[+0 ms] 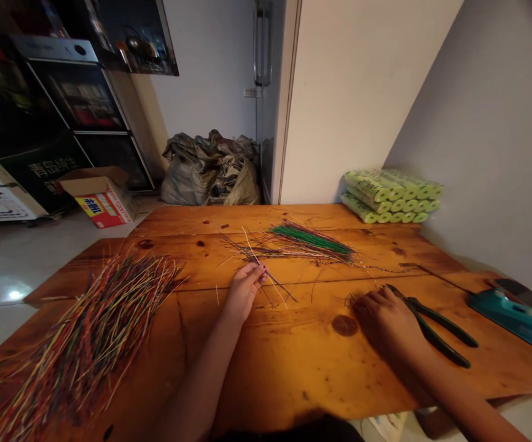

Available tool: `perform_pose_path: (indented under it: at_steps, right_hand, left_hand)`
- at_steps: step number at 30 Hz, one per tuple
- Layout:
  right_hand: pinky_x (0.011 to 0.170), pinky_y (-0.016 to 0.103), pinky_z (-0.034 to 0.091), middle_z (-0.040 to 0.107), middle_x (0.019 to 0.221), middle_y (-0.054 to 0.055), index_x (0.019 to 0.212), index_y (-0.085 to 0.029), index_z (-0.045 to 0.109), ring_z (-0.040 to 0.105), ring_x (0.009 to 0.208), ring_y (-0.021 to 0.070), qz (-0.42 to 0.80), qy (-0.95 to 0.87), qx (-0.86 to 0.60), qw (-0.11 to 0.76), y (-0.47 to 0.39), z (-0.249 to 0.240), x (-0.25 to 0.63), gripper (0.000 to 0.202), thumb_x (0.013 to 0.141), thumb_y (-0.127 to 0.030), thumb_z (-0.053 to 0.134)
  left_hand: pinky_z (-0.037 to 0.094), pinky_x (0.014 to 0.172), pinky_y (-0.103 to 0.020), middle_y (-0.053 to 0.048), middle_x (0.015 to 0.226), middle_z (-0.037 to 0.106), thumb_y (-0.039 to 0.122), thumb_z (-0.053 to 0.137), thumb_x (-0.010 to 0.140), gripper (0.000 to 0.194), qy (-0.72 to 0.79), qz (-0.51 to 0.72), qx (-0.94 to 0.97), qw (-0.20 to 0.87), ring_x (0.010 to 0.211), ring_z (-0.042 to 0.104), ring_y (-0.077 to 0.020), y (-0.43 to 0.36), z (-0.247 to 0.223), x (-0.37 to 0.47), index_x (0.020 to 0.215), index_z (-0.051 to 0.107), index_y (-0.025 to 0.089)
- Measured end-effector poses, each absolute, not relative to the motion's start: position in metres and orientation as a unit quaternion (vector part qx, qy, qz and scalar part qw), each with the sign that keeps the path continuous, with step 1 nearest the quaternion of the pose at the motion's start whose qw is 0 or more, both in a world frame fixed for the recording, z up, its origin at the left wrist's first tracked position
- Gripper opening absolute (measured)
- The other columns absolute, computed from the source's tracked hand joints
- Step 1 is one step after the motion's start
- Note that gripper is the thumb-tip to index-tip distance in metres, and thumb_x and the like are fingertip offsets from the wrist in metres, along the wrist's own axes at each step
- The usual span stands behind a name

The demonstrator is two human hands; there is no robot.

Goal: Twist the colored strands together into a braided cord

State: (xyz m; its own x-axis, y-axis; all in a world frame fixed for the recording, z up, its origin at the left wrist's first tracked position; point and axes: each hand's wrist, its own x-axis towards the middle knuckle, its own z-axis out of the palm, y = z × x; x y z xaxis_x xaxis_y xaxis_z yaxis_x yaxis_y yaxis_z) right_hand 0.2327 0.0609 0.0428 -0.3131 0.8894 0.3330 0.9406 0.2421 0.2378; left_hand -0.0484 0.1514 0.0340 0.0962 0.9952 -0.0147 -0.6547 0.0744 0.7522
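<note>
Left hand (246, 288) pinching thin wires (273, 280) over the desk (284, 350), right hand (388, 316) low beside the pliers (450, 324)

The left forearm slants up and away from the body, fingers clamped on the crossed wires, short of the green bundle (312, 238); the right forearm reaches in from the lower right, back of the hand up, fingers curled down (whether they grip anything, I cannot tell)

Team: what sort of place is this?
Likely a home or small shop room used for handwork, though I can't tell which: a wooden table bearing a heap of coloured strands and pliers, with a cardboard box on the floor beyond.
</note>
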Motion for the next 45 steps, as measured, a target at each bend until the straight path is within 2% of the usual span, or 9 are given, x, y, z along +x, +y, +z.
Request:
perform_pose_path:
  at_steps: [9,12,20,24,31,36,40,45]
  right_hand:
    - [0.059,0.032,0.028,0.065,0.070,0.011,0.069,-0.014,0.065,0.053,0.075,0.0257,-0.221,-0.793,-0.556,-0.114,0.082,0.063,0.220,0.014,0.076,-0.013,0.053]
    - [0.059,0.031,0.029,0.066,0.072,0.011,0.069,-0.014,0.066,0.054,0.078,0.0259,-0.199,-0.794,-0.557,-0.138,0.085,0.069,0.217,0.014,0.077,-0.015,0.054]
    - [0.060,0.030,0.029,0.066,0.077,0.009,0.070,-0.016,0.064,0.057,0.078,0.0210,-0.153,-0.794,-0.577,-0.114,0.081,0.073,0.222,0.024,0.085,-0.024,0.046]
    - [0.061,0.030,0.033,0.066,0.080,0.010,0.074,-0.015,0.065,0.060,0.075,0.0212,-0.125,-0.781,-0.596,-0.136,0.086,0.071,0.220,0.022,0.082,-0.020,0.045]
    - [0.059,0.030,0.041,0.068,0.080,0.013,0.075,-0.012,0.066,0.064,0.072,0.0260,-0.079,-0.768,-0.612,-0.172,0.101,0.070,0.218,0.017,0.070,-0.015,0.050]
    - [0.055,0.028,0.042,0.068,0.080,0.012,0.075,-0.014,0.065,0.065,0.072,0.0258,-0.067,-0.763,-0.620,-0.171,0.100,0.070,0.217,0.017,0.069,-0.015,0.049]
    - [0.053,0.026,0.040,0.067,0.082,0.011,0.076,-0.016,0.062,0.064,0.070,0.0236,-0.060,-0.757,-0.634,-0.144,0.095,0.066,0.226,0.016,0.072,-0.018,0.048]
    - [0.053,0.025,0.038,0.064,0.075,0.006,0.070,-0.020,0.057,0.061,0.066,0.0190,0.001,-0.761,-0.646,-0.052,0.091,0.075,0.237,0.011,0.073,-0.025,0.049]
  left_hand:
    - [0.042,0.057,-0.012,0.000,0.068,0.061,0.020,0.075,0.056,0.019,0.281,0.597,0.296,0.691,0.058,0.053,-0.0029,0.152,0.032,-0.048,0.067,0.062,0.011]
    - [0.042,0.058,-0.012,0.001,0.068,0.061,0.020,0.075,0.057,0.019,0.280,0.594,0.294,0.695,0.059,0.053,-0.0030,0.152,0.031,-0.048,0.068,0.062,0.011]
    - [0.043,0.058,-0.012,0.000,0.068,0.062,0.020,0.076,0.055,0.021,0.274,0.579,0.293,0.710,0.058,0.053,-0.0033,0.149,0.032,-0.046,0.070,0.063,0.011]
    - [0.042,0.058,-0.012,0.000,0.067,0.062,0.020,0.076,0.055,0.022,0.276,0.576,0.293,0.712,0.058,0.053,-0.0030,0.149,0.033,-0.046,0.071,0.063,0.011]
    - [0.042,0.055,-0.013,-0.002,0.067,0.062,0.019,0.075,0.056,0.019,0.271,0.572,0.296,0.716,0.057,0.053,-0.0043,0.149,0.033,-0.046,0.068,0.062,0.011]
    - [0.041,0.056,-0.013,-0.001,0.066,0.062,0.021,0.075,0.057,0.019,0.266,0.573,0.300,0.714,0.057,0.053,-0.0040,0.149,0.034,-0.045,0.066,0.061,0.011]
    - [0.041,0.056,-0.012,-0.001,0.067,0.062,0.022,0.075,0.057,0.019,0.264,0.572,0.309,0.712,0.058,0.052,-0.0036,0.149,0.034,-0.046,0.063,0.061,0.012]
    - [0.040,0.057,-0.014,0.000,0.067,0.063,0.023,0.075,0.057,0.018,0.271,0.561,0.326,0.711,0.059,0.053,-0.0041,0.148,0.032,-0.044,0.064,0.062,0.012]
